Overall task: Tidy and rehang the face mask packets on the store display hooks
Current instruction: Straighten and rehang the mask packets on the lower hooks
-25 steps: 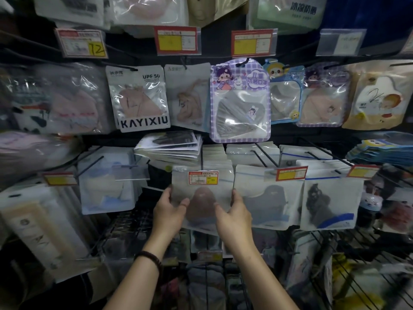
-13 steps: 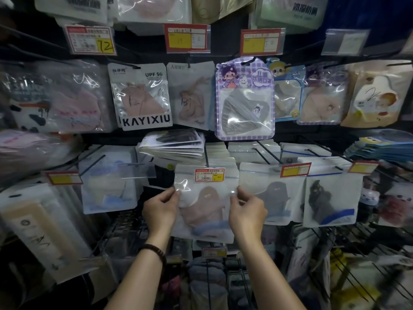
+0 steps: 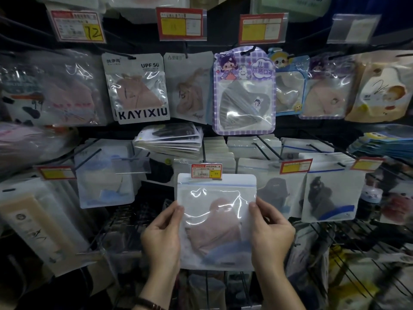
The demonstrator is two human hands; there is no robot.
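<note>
both hands are apart and clamped on one clear zip-top mask packet (image 3: 216, 220), which they hold upright in front of the lower row of the display. the left hand (image 3: 163, 238) pinches the packet's left edge, thumb on the front. the right hand (image 3: 271, 236) grips the right edge the same way. a pink mask with a blue trim shows through the plastic. the packet's top edge sits just under a red and yellow price tag (image 3: 206, 171); whether it hangs on a hook cannot be told. just to the right hang a packet with a grey mask (image 3: 274, 191) and one with a black mask (image 3: 330, 198). in the row above are a white kayixiu packet (image 3: 137, 88) and a purple checked cartoon packet (image 3: 244, 90). a dark bracelet (image 3: 149, 304) circles the left wrist.
</note>
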